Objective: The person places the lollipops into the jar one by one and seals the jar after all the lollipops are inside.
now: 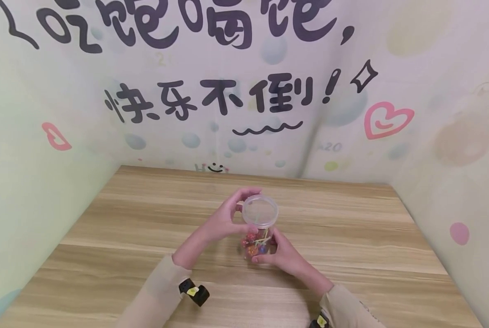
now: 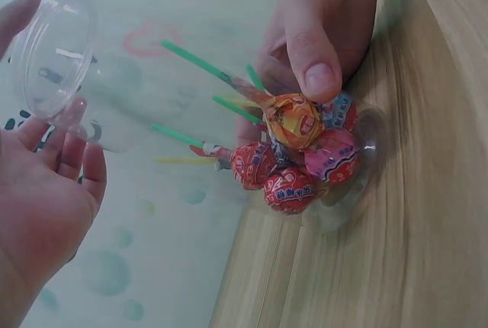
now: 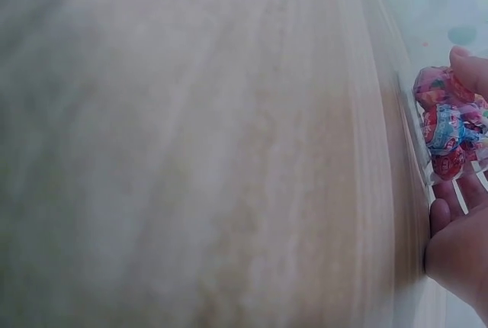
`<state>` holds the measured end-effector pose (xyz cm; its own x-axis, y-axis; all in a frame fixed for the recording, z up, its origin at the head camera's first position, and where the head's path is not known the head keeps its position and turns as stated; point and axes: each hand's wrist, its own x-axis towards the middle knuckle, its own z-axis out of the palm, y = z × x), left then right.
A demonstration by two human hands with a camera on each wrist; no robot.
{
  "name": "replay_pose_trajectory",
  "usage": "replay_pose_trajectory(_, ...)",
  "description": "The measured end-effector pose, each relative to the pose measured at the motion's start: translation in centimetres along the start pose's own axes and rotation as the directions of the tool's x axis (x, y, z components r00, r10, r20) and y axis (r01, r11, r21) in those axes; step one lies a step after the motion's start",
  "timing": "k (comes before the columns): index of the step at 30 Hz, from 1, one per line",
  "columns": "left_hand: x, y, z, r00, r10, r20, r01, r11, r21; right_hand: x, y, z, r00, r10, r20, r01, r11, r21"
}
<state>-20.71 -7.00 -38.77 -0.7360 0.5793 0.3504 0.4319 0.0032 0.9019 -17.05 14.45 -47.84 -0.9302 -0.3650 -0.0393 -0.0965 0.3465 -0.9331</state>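
A clear plastic jar (image 1: 267, 233) stands upright on the wooden table, with a round clear lid (image 1: 260, 211) at its top. Wrapped lollipops (image 2: 290, 152) in red, orange, pink and blue lie at the bottom of the jar, their green and yellow sticks pointing up. My left hand (image 1: 228, 217) is curled round the lid, thumb on the near side and fingers at the far side. Lower down, my right hand (image 1: 284, 256) grips the jar's body from the right. Only part of the right hand shows in the right wrist view, beside the lollipops.
The wood-grain table (image 1: 146, 218) spreads round the jar. Behind it rises a pale wall (image 1: 211, 146) with dark lettering and drawings, and side walls flank the table. A black strap device (image 1: 193, 292) sits at the left sleeve.
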Motion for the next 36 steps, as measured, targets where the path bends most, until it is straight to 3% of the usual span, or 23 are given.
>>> replay_pose_trajectory(7, -0.26, 0.43, 0.24, 0.997, -0.038, -0.062, 0.039, 0.999, 0.014, -0.03, 0.04, 0.03, 1.0, 0.011, 0.002, -0.011, 1.0, -0.006)
replay_pose_trajectory(21, -0.29, -0.06, -0.22, 0.999, 0.022, 0.033, -0.022, 1.0, 0.008, -0.03, -0.1, 0.14, 1.0, 0.012, -0.006, -0.012, 1.0, -0.027)
replay_pose_trajectory(36, -0.23, -0.35, -0.3, 0.998, 0.062, 0.022, -0.06, 0.995, -0.078, 0.12, 0.27, 0.0, 1.0, 0.002, 0.009, -0.002, 1.0, -0.007)
